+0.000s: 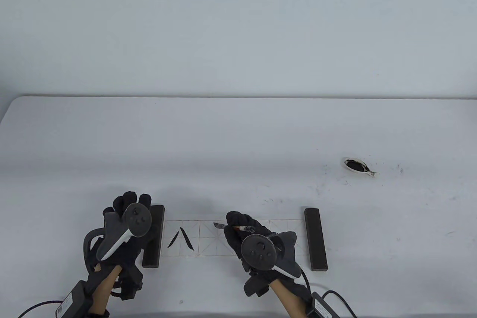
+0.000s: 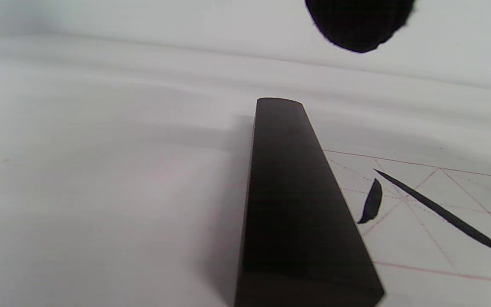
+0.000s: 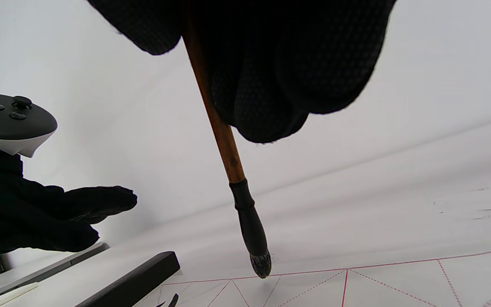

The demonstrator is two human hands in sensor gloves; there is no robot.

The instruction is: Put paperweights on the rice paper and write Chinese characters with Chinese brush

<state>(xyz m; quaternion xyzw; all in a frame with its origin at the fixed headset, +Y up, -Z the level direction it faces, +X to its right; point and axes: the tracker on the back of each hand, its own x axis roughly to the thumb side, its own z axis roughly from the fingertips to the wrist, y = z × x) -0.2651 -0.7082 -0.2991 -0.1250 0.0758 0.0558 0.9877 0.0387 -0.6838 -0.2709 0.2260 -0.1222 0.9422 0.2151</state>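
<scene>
A strip of rice paper [image 1: 216,245] with a red grid lies between two dark bar paperweights, the left one [image 1: 153,238] and the right one [image 1: 315,239]. Two black strokes [image 1: 181,239] fill the leftmost square. My right hand [image 1: 238,223] grips a brown-shafted brush [image 3: 220,128]. Its black tip [image 3: 260,262] meets the paper's far edge at the second square. My left hand [image 1: 130,202] hovers by the left paperweight [image 2: 296,204] with its fingers stretched forward and holds nothing. One fingertip [image 2: 358,21] shows above the bar.
A small white dish of black ink [image 1: 357,166] sits at the far right, with ink specks on the table [image 1: 238,139] around it. Cables trail from both wrists at the near edge.
</scene>
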